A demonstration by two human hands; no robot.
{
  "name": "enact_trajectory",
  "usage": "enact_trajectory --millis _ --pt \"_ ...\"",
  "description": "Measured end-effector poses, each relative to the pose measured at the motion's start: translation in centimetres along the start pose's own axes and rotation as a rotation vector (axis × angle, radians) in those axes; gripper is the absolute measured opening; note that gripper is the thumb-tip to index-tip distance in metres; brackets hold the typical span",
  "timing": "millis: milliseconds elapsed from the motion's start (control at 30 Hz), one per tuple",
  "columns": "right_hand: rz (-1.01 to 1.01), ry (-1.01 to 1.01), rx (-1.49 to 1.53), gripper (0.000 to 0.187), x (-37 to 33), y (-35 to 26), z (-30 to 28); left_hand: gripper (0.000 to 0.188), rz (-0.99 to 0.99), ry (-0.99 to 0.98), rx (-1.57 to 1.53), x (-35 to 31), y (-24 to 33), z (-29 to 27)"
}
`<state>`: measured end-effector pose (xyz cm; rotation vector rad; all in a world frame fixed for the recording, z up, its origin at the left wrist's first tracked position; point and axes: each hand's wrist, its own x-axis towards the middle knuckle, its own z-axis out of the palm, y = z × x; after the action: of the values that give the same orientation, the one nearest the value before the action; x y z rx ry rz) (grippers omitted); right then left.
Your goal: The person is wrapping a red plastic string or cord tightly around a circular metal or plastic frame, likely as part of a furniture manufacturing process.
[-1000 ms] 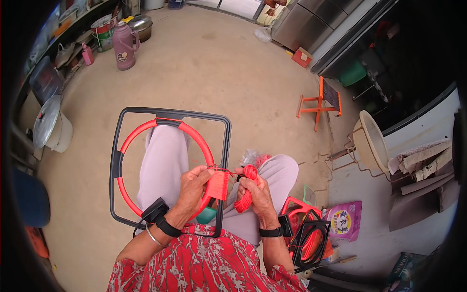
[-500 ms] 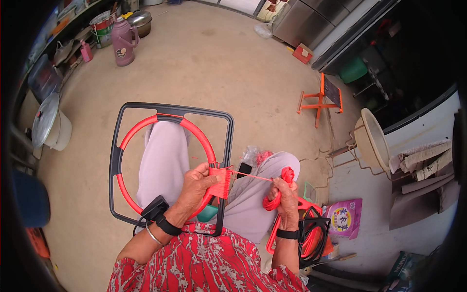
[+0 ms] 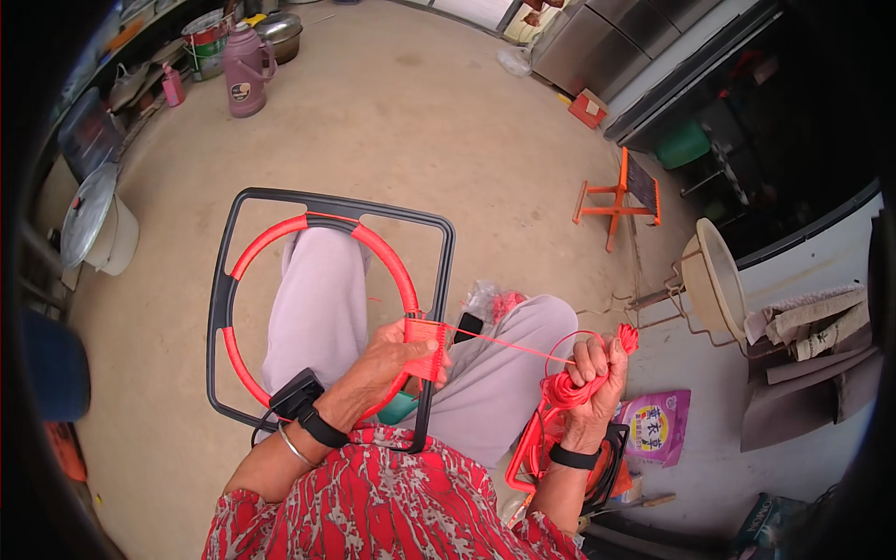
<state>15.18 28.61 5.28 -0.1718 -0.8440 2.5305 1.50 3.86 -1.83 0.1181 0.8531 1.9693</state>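
Observation:
A black square plastic frame (image 3: 222, 299) with a round inner ring (image 3: 397, 269), mostly wound in red cord, leans across my lap. My left hand (image 3: 392, 362) grips its right side, thumb and fingers on a red woven band (image 3: 426, 330) that spans the ring and the outer bar. From that band a taut red strand (image 3: 509, 346) runs right to my right hand (image 3: 597, 369). My right hand is closed around a looped bundle of red cord (image 3: 566, 392), with one end of the bundle sticking out above the fingers.
Beside my right leg lie a dark phone (image 3: 469, 326) and a clear plastic bag (image 3: 483, 295). Another red-and-black frame (image 3: 611, 467) sits under my right forearm, near a purple packet (image 3: 661, 429). Farther out stand an orange folding stool (image 3: 616, 201), a basin (image 3: 717, 280) and a thermos (image 3: 245, 79).
My right hand has moved right and slightly down with the cord bundle, and the strand to the band is longer. The left hand's fingers have shifted toward the band's outer edge.

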Motion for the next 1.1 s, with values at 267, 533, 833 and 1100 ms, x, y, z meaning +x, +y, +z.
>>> enact_trajectory --millis 267,533,833,1100 --pt "-0.089 -0.062 -0.26 0.028 -1.5 -0.1 6.5 0.025 0.058 0.096 0.049 0.1 -0.1 0.2" --pt "-0.055 -0.304 -0.573 0.033 -0.7 -0.1 12.1 0.043 0.837 0.576 0.933 -1.0 0.3 2.5" --pt "-0.253 -0.322 -0.798 0.031 1.8 0.6 12.9 0.012 1.033 0.11 1.289 1.4 1.9 4.4" --pt "-0.002 -0.269 -1.479 0.026 3.1 0.2 8.9 0.026 0.736 0.525 0.558 1.4 3.2 -0.2"
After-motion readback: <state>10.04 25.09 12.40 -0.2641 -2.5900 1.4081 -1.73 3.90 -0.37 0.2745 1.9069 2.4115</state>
